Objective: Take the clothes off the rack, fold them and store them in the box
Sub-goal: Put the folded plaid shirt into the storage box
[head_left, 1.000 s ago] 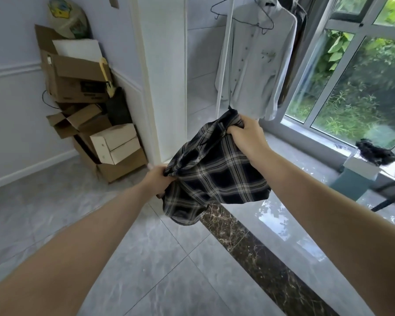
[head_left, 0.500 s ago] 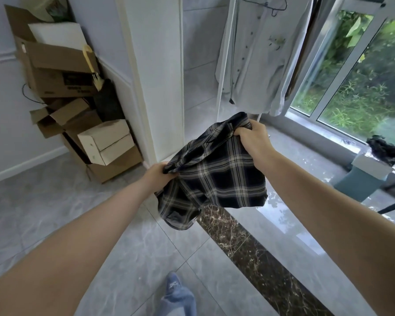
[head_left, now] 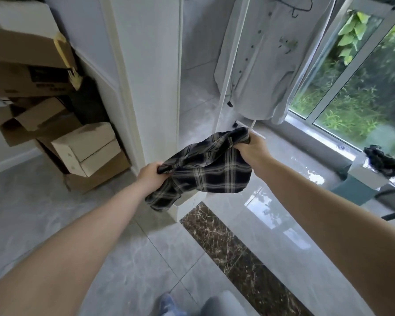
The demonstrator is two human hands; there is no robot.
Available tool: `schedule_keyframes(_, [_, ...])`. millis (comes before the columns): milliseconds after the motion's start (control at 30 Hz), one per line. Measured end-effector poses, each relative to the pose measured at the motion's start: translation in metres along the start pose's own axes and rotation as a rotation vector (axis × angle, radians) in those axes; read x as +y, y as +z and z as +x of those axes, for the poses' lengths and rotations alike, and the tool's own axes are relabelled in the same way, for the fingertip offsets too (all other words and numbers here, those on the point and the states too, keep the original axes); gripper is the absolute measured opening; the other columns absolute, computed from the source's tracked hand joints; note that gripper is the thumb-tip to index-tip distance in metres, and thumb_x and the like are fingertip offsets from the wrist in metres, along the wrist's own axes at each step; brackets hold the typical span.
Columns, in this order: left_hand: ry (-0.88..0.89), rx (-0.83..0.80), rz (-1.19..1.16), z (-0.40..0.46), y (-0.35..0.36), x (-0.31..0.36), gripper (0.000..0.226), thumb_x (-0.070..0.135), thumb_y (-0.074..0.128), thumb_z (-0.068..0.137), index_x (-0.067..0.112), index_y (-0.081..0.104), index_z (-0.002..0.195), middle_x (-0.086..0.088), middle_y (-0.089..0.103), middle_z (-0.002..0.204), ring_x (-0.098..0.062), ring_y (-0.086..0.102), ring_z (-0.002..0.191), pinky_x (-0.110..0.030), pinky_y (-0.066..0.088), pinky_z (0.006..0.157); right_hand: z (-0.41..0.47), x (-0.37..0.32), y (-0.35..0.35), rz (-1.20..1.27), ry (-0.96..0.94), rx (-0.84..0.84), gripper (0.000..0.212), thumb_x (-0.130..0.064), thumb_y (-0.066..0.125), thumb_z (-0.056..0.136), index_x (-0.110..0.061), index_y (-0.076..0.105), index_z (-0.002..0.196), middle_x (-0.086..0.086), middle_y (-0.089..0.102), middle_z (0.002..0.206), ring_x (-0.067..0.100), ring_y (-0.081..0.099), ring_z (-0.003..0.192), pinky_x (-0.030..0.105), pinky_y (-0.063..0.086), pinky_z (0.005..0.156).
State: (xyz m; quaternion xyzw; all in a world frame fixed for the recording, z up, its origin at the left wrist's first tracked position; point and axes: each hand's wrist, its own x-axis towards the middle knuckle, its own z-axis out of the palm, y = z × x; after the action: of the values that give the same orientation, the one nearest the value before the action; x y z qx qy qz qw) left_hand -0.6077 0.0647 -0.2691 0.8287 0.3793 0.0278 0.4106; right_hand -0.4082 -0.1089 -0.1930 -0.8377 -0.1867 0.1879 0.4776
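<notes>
A dark plaid shirt hangs bunched between my two hands above the tiled floor. My left hand grips its left end; my right hand grips its upper right end, a little higher and farther away. Behind them a pale grey button shirt hangs on a black hanger from the white rack. Stacked cardboard boxes stand at the left against the wall.
A white pillar stands just behind the plaid shirt. The window fills the right side, with a teal-and-white box carrying a dark cloth below it. My shoe shows at the bottom edge.
The view has tilted downward and moved closer to the pillar. Both hands still hold the plaid shirt, now stretched wider between them, and my shoe and leg show more at the bottom.
</notes>
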Motion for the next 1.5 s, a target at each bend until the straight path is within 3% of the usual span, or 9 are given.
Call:
schedule_keyframes(100, [-0.046,0.038,0.006,0.027,0.005,0.0,0.008,0.027,0.059,0.092,0.023,0.066,0.092,-0.003,0.067,0.101,-0.025,0.06,0.101,-0.027,0.036,0.073,0.038,0.011,0.008,-0.02,0.028,-0.041,0.01,-0.011,0.065,0.087,-0.019,0.067,0.093,0.004,0.071,0.093,0.027,0.067,0.096,0.042,0.056,0.089])
schedule_keyframes(300, [-0.155,0.064,-0.01,0.072,0.019,-0.001,0.03,0.014,0.057,0.092,0.019,0.064,0.121,-0.002,0.065,0.116,-0.021,0.058,0.103,-0.021,0.037,0.076,0.116,0.04,0.019,-0.008,0.139,-0.207,0.012,-0.01,0.073,0.086,-0.01,0.069,0.097,0.007,0.069,0.091,0.029,0.067,0.096,0.033,0.052,0.079])
schedule_keyframes(500, [-0.289,0.107,-0.101,0.129,0.053,-0.001,0.026,-0.002,0.055,0.09,0.001,0.063,0.115,-0.01,0.061,0.107,-0.02,0.055,0.098,-0.019,0.032,0.069,0.208,0.066,0.04,-0.002,0.343,-0.401,0.018,-0.01,0.069,0.09,-0.006,0.064,0.106,0.004,0.064,0.086,0.017,0.058,0.072,0.038,0.047,0.072])
schedule_keyframes(633, [-0.456,0.223,-0.166,0.164,0.081,-0.011,0.036,-0.005,0.056,0.09,-0.002,0.058,0.125,-0.019,0.05,0.128,-0.032,0.049,0.119,-0.022,0.034,0.087,0.255,0.086,0.063,0.052,0.431,-0.475,0.022,-0.006,0.066,0.092,-0.004,0.065,0.114,0.015,0.068,0.105,0.031,0.065,0.094,0.053,0.06,0.076])
schedule_keyframes(800, [-0.566,0.275,-0.311,0.21,0.102,-0.041,0.034,-0.001,0.061,0.088,0.002,0.061,0.122,-0.013,0.063,0.119,-0.031,0.059,0.111,-0.022,0.037,0.082,0.312,0.11,0.107,0.058,0.436,-0.518,0.02,0.002,0.057,0.095,-0.005,0.064,0.113,0.016,0.067,0.109,0.028,0.066,0.097,0.041,0.06,0.077])
schedule_keyframes(1000, [-0.63,0.244,-0.507,0.283,0.119,-0.091,0.03,0.0,0.061,0.089,0.002,0.059,0.119,-0.01,0.062,0.11,-0.022,0.056,0.101,-0.022,0.039,0.082,0.373,0.146,0.17,0.063,0.449,-0.484,0.021,0.003,0.059,0.092,-0.011,0.068,0.105,0.017,0.07,0.109,0.033,0.067,0.106,0.044,0.058,0.089])
schedule_keyframes(1200, [-0.618,0.257,-0.545,0.341,0.156,-0.144,0.018,-0.002,0.058,0.089,0.015,0.055,0.093,-0.005,0.06,0.094,-0.018,0.054,0.088,-0.026,0.039,0.067,0.42,0.2,0.221,0.081,0.495,-0.485,0.028,0.006,0.06,0.091,-0.002,0.065,0.117,0.017,0.069,0.109,0.029,0.068,0.101,0.034,0.059,0.084])
schedule_keyframes(1333, [-0.643,0.244,-0.5,0.381,0.191,-0.195,0.026,0.005,0.061,0.087,0.028,0.055,0.078,0.002,0.064,0.085,-0.026,0.062,0.089,-0.038,0.049,0.079,0.446,0.246,0.26,0.135,0.555,-0.495,0.025,0.012,0.053,0.092,0.0,0.063,0.111,0.016,0.067,0.101,0.025,0.066,0.093,0.032,0.058,0.086])
schedule_keyframes(1500, [-0.649,0.273,-0.42,0.423,0.231,-0.241,0.017,0.003,0.059,0.087,0.019,0.058,0.092,-0.003,0.064,0.087,-0.026,0.061,0.087,-0.033,0.045,0.077,0.479,0.303,0.305,0.131,0.563,-0.511,0.029,0.012,0.055,0.091,0.005,0.061,0.118,0.02,0.068,0.109,0.029,0.068,0.101,0.033,0.056,0.086])
